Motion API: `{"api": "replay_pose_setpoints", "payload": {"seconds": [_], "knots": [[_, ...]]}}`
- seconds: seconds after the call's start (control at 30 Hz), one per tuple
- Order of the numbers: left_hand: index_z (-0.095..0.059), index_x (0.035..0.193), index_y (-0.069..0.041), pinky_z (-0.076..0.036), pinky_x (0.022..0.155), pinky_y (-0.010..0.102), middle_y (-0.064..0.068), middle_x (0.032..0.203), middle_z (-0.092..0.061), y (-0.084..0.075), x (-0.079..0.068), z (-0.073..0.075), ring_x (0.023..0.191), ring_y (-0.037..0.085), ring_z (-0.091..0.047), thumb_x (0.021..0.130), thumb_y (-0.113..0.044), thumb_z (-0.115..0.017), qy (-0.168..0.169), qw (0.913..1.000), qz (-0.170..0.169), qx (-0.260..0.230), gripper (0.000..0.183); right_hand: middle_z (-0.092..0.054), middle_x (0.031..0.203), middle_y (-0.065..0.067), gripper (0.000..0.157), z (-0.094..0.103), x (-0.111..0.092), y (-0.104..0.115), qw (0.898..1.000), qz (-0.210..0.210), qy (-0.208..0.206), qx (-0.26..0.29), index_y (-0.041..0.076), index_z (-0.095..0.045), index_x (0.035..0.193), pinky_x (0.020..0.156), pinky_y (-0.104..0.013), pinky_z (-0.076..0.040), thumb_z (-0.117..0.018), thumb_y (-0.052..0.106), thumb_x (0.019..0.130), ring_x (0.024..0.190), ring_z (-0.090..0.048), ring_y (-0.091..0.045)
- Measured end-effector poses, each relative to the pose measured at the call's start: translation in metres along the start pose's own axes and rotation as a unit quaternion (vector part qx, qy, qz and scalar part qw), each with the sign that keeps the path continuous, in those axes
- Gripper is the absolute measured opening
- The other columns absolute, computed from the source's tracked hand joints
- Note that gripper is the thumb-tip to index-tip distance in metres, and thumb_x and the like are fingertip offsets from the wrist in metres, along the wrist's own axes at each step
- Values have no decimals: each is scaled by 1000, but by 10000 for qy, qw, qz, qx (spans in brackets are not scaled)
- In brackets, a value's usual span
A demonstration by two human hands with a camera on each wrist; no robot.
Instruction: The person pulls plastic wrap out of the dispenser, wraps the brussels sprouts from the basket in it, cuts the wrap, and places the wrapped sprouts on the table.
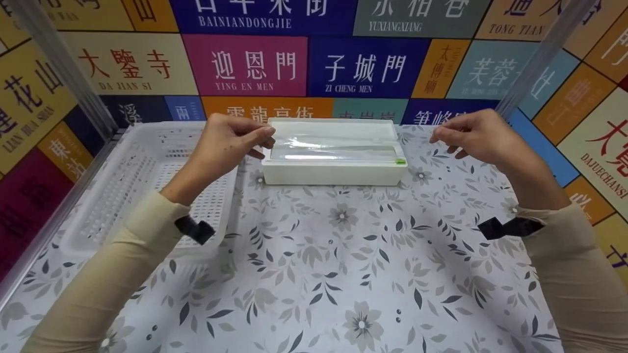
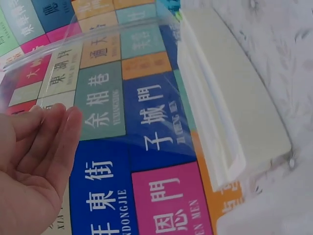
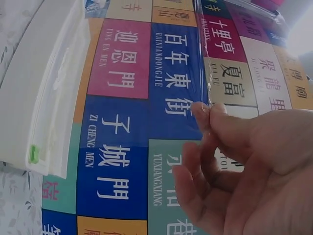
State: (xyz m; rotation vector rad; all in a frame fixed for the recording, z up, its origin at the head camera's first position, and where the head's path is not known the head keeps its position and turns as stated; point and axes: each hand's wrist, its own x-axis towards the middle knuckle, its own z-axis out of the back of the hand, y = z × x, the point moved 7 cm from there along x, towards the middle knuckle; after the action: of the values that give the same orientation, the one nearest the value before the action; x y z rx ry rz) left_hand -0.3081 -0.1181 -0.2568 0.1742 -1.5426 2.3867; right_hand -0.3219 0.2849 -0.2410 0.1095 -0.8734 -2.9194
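Observation:
A white cling film dispenser box [image 1: 331, 174] lies on the table with its lid [image 1: 333, 126] raised at the back and a green slider [image 1: 401, 161] at its right end. A clear sheet of cling film [image 2: 73, 36] stretches up from the box. Its bunched edge runs to my right hand [image 3: 259, 166], which pinches it between thumb and index finger. My left hand [image 1: 230, 139], raised at the box's left end, pinches the film's other side with thumb and fingertips. In the head view my right hand [image 1: 483, 137] hovers beyond the box's right end.
At the left stands a white perforated plastic basket [image 1: 226, 215], partly under my left forearm. A flower-patterned cloth [image 1: 338, 255] covers the table. Colourful panels with lettering [image 1: 245, 66] form the back and side walls, with clear corner strips [image 1: 544, 59] between them.

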Motion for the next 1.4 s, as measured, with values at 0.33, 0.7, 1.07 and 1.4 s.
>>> {"api": "replay_pose_setpoints", "payload": {"seconds": [0.33,0.7,1.07,1.4], "knots": [[-77,105,1,-64,70,32,10,91,-79,17,-11,-4,77,19,-77,92,-27,-74,-244,9863,1028,-1264,31,-64,126,-20,44,-10,-6,1,9992,-284,220,180,7,-68,124,66,-25,-60,-52,42,103,105,-61,-25],[-77,99,-2,-64,73,31,12,101,-78,25,-25,-14,84,20,-78,81,-17,-84,-197,9746,2001,-990,24,-66,133,-17,59,-32,-10,-4,9841,-758,1203,1062,-3,-60,130,108,-49,-50,-55,48,100,104,-74,-17],[-60,128,-7,-63,80,33,17,115,-74,37,-36,-25,95,24,-77,89,-15,-77,642,9595,2476,-1177,44,-77,111,0,54,-37,-13,-22,9789,-1106,778,1534,2,-71,119,113,-52,-44,-79,43,85,97,-75,-12],[-41,144,9,-63,82,32,26,122,-69,54,-49,-36,92,20,-76,95,-12,-69,1344,9368,2767,-1669,61,-37,158,-17,71,-49,-22,-27,9823,-1061,811,1311,8,-48,142,112,-52,-46,-82,31,84,105,-70,-12]]}}
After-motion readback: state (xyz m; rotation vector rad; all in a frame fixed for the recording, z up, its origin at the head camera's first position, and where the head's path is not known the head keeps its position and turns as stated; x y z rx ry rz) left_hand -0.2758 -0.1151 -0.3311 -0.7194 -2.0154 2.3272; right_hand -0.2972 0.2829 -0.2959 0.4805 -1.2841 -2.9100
